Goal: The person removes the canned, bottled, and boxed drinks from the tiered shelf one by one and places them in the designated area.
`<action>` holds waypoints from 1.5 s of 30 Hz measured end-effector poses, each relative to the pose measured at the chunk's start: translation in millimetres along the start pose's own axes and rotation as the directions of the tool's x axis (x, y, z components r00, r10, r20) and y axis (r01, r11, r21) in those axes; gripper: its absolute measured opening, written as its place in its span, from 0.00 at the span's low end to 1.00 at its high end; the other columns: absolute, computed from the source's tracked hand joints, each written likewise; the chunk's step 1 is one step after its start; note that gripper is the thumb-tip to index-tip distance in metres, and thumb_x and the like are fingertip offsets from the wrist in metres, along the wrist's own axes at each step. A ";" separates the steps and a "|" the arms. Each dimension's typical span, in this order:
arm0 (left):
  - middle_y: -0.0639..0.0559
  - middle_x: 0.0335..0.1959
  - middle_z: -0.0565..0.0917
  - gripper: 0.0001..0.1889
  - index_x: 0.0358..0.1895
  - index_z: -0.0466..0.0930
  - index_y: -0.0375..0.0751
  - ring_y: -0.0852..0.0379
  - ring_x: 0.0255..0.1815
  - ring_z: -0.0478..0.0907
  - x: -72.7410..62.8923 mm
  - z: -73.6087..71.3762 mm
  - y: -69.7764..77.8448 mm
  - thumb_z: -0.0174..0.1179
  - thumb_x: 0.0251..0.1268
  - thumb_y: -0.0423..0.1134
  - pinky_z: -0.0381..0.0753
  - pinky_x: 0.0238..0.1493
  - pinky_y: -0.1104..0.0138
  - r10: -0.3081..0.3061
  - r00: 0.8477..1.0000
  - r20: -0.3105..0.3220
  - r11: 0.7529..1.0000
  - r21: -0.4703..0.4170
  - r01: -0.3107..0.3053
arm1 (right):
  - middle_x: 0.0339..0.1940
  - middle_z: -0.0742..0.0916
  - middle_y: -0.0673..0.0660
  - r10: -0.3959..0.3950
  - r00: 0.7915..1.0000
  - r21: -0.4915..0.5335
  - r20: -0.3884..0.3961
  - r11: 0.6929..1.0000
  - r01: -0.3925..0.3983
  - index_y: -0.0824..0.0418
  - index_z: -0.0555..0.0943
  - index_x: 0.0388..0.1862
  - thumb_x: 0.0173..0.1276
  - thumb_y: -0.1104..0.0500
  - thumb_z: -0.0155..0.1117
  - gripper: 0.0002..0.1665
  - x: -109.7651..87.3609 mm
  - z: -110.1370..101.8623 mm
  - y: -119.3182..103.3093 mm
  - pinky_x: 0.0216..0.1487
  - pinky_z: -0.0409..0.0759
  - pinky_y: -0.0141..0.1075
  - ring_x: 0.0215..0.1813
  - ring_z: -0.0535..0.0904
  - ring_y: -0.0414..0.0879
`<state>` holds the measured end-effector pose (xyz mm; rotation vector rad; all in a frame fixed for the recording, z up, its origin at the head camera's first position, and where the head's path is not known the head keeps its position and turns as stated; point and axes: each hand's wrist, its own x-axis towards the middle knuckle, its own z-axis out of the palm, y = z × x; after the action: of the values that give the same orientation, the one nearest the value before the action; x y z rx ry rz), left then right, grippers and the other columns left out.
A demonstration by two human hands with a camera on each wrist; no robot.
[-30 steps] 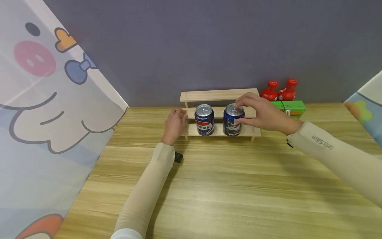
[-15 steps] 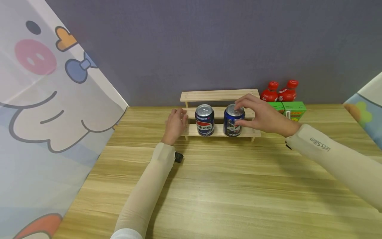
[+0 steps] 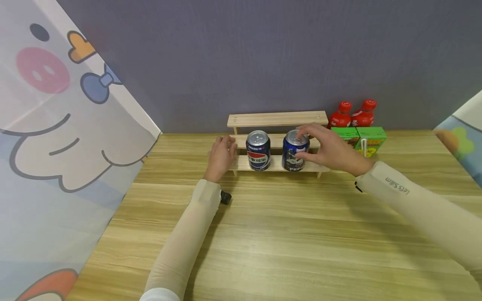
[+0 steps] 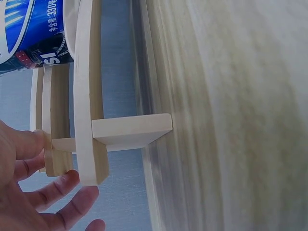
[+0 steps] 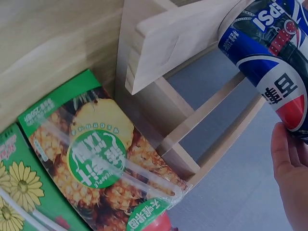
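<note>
A three-tier wooden display rack (image 3: 276, 119) stands against the back wall. On its lowest tier sit two upright Pepsi cans, a left can (image 3: 258, 155) and a right can (image 3: 290, 158). My right hand (image 3: 335, 149) holds the right can from its right side, thumb at the front and fingers by the lid. In the right wrist view that can (image 5: 274, 53) shows its printed side, and part of the hand (image 5: 293, 178) is cut off. At the rack's left end, my left hand (image 3: 219, 156) grips the middle slat (image 4: 57, 115) between thumb and fingers.
Right of the rack are green drink cartons with straws, including a pineapple juice carton (image 5: 91, 149). Two red-capped bottles (image 3: 363, 113) stand behind them by the grey wall (image 3: 241, 54). A cartoon-printed panel (image 3: 75, 138) borders the wooden table (image 3: 271, 234) on the left.
My right wrist has lowered slightly and shifted a little to the left, while its fingers stay at the right can. The left hand and the cans have hardly moved.
</note>
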<state>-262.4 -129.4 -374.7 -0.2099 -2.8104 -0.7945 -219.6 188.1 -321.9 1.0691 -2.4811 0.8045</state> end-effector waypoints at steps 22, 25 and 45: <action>0.46 0.51 0.72 0.14 0.55 0.74 0.44 0.45 0.51 0.71 -1.0 -1.6 1.5 0.49 0.74 0.45 0.67 0.45 0.48 0.004 1.000 0.004 1.000 -0.021 -0.004 | 0.51 0.80 0.54 -0.027 0.995 -0.026 -0.094 0.999 0.025 0.59 0.77 0.45 0.46 0.60 0.80 0.28 -16.7 -11.9 5.9 0.43 0.72 0.37 0.48 0.75 0.45; 0.46 0.51 0.72 0.14 0.55 0.74 0.44 0.45 0.51 0.71 -1.1 -2.0 0.7 0.49 0.74 0.45 0.67 0.44 0.48 -0.001 1.000 0.003 1.000 -0.022 0.002 | 0.49 0.80 0.53 -0.028 0.994 -0.045 -0.104 0.999 0.023 0.59 0.78 0.45 0.45 0.61 0.80 0.28 -21.9 -19.4 6.7 0.40 0.69 0.30 0.45 0.75 0.43; 0.46 0.51 0.72 0.14 0.55 0.74 0.44 0.45 0.52 0.71 0.2 -0.2 -1.0 0.49 0.74 0.46 0.66 0.48 0.47 -0.013 1.000 0.013 1.000 -0.018 0.013 | 0.45 0.82 0.54 -0.011 0.978 -0.146 -0.209 0.989 -0.020 0.62 0.80 0.45 0.35 0.65 0.82 0.33 -74.9 -65.7 23.5 0.51 0.63 0.21 0.48 0.73 0.38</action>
<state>-262.8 -130.3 -374.9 -0.2010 -2.8200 -0.8253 -182.4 283.3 -315.4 0.8793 -2.3256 0.6846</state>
